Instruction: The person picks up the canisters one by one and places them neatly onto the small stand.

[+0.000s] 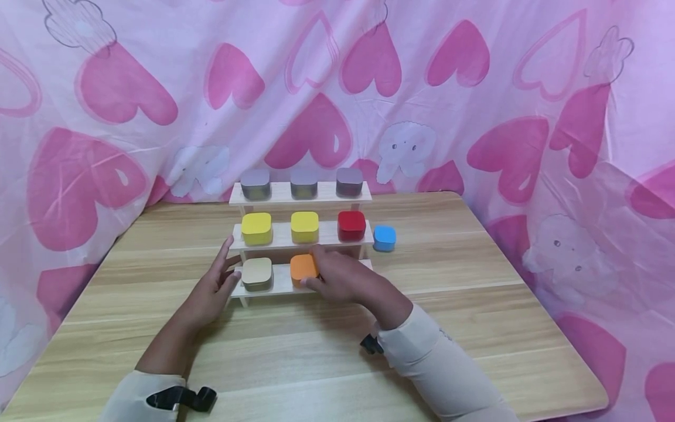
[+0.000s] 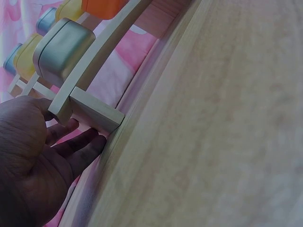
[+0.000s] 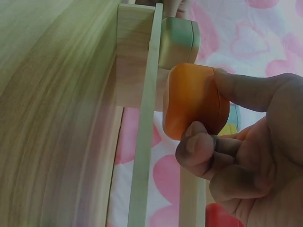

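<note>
A three-tier wooden display stand (image 1: pixel 285 241) holds small rounded-square tins. My right hand (image 1: pixel 340 275) pinches an orange tin (image 3: pixel 191 99) between thumb and fingers, low over the bottom shelf, right of a beige-topped tin (image 1: pixel 257 274). At the stand's left end is my left hand (image 1: pixel 208 293), fingers loosely extended; in the left wrist view its thumb meets the shelf end and its fingertips lie by the side leg (image 2: pixel 97 111). On the middle shelf sit two yellow tins (image 1: pixel 256 228) and a red tin (image 1: pixel 351 226).
Three grey-topped tins (image 1: pixel 304 183) line the top shelf. A blue tin (image 1: pixel 384 238) stands just right of the middle shelf. Underneath is a wood-grain table (image 1: pixel 295 363), with a pink heart-print cloth (image 1: pixel 237 135) hanging behind it and along its sides.
</note>
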`<control>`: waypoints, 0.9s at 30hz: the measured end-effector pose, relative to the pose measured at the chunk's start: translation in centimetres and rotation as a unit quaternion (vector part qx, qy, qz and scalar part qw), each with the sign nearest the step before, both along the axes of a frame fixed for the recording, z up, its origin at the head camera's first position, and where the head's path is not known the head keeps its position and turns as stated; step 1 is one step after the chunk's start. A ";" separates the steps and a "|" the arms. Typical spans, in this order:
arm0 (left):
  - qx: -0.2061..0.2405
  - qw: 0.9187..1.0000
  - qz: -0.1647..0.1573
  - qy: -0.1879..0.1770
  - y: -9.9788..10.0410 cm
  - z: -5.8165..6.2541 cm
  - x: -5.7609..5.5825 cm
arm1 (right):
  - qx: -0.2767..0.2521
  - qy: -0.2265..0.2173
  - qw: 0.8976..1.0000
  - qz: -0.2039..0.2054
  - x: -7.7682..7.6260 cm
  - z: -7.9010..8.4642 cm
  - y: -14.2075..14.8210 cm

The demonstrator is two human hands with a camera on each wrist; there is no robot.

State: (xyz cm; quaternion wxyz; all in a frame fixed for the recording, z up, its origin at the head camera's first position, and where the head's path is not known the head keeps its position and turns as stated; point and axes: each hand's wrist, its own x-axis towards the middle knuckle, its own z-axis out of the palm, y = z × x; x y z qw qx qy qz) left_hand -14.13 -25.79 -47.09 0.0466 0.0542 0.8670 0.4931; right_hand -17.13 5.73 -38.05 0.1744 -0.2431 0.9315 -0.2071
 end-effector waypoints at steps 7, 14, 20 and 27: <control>-0.002 1.000 -0.001 0.003 0.0 -0.1 0.0 | 0.015 -0.002 1.000 -0.009 -0.2 -0.5 -0.3; -0.006 1.000 -0.002 0.004 0.0 0.0 0.1 | 0.028 -0.002 1.000 -0.013 -0.4 -0.8 -0.4; -0.007 1.000 -0.003 0.007 0.0 0.0 0.1 | 0.032 -0.001 0.999 -0.012 -0.5 -0.9 -0.5; -0.004 1.000 -0.002 0.011 0.0 0.0 0.1 | 0.029 -0.004 0.999 -0.014 -0.4 -0.7 -0.5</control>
